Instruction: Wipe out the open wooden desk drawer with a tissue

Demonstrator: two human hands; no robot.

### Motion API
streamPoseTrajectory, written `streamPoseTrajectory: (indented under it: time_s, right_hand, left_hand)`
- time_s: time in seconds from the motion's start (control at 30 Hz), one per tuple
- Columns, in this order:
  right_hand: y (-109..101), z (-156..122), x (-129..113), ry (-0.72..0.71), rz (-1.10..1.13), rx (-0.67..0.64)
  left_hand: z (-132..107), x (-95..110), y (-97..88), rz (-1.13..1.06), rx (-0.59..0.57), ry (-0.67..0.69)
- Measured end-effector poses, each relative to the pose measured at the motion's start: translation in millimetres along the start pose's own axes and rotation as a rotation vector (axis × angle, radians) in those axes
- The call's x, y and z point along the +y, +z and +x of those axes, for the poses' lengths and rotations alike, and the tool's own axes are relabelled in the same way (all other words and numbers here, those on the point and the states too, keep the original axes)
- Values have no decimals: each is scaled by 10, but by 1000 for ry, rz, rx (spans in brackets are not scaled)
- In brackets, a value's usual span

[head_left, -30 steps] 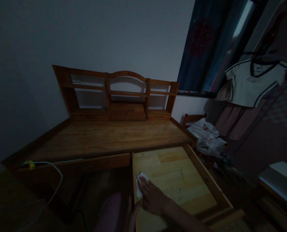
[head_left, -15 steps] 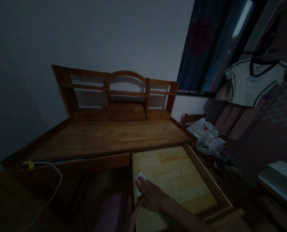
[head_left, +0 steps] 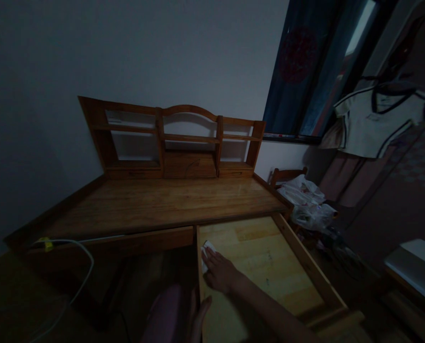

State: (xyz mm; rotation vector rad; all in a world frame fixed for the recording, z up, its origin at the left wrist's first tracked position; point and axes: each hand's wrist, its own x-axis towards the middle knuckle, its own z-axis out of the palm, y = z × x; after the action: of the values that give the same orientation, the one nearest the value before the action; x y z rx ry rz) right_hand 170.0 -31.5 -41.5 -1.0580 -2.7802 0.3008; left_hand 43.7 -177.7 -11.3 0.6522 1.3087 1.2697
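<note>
My right hand [head_left: 219,272] lies inside the pulled-out wooden drawer [head_left: 269,259], fingers flat and pressed down on a small white cloth [head_left: 207,248] at the drawer's left side. My left hand [head_left: 198,318] rests on the outside of the drawer's left wall near the front, fingers curled around its edge; only part of it shows in the dim light. The drawer's pale wooden floor is otherwise bare.
A wooden desk [head_left: 155,202] with a shelf unit [head_left: 169,138] stands against the wall. A white cable [head_left: 80,267] with a yellow tag hangs off the desk's left front. Bags on a chair [head_left: 305,200], hanging shirt [head_left: 373,121] and window lie to the right.
My right hand has slid the white cloth farther back along the drawer's left side. My left hand has stayed at the drawer's wall.
</note>
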Motion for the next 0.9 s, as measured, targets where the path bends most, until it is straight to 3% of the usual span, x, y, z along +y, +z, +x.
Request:
streamPoseTrajectory:
  time_s: [0.23, 0.6, 0.73, 0.9]
  right_hand:
    - [-70, 269, 98, 25, -51, 13]
    - [-38, 236, 203, 20, -77, 58]
    - [-131, 32, 619, 152, -133, 60]
    - [-278, -553, 1511, 355, -191, 116]
  left_hand:
    - [-45, 52, 6, -14, -27, -11]
    - [-12, 59, -16, 0, -34, 22]
    - [23, 41, 9, 12, -25, 33]
    - [-5, 21, 6, 26, -31, 34]
